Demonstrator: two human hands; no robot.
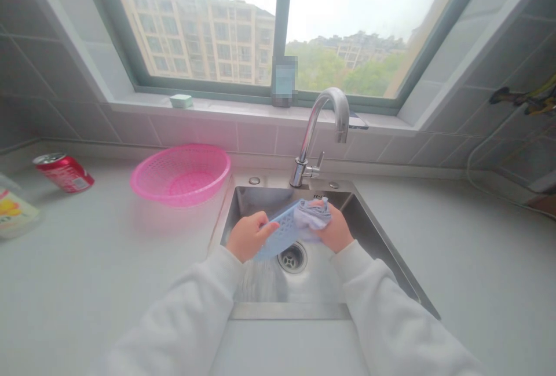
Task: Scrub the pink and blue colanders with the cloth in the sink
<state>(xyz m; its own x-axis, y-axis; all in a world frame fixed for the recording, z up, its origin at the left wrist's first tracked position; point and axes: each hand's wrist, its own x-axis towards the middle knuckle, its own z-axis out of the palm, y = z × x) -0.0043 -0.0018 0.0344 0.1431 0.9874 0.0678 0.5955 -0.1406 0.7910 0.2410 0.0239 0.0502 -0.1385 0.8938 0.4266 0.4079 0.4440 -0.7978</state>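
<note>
Over the steel sink point(382, 260), my left hand point(249, 236) grips the near-left rim of a light blue perforated basket point(284, 230), which is tilted. A bunched pale lilac and grey cloth point(313, 215) is in my right hand point(336, 230), its fingers wrapped around it. The cloth touches the basket's right end. Part of the basket is hidden behind the cloth and my left hand. Below them the drain point(292, 258) shows in the sink floor.
A chrome faucet point(310, 127) arches over the sink's back edge. To the left stand a pink colander point(180, 176), a red can point(65, 173) lying tilted on the counter, and a bottle with a fruit label point(15, 208). A green box point(181, 101) rests on the windowsill.
</note>
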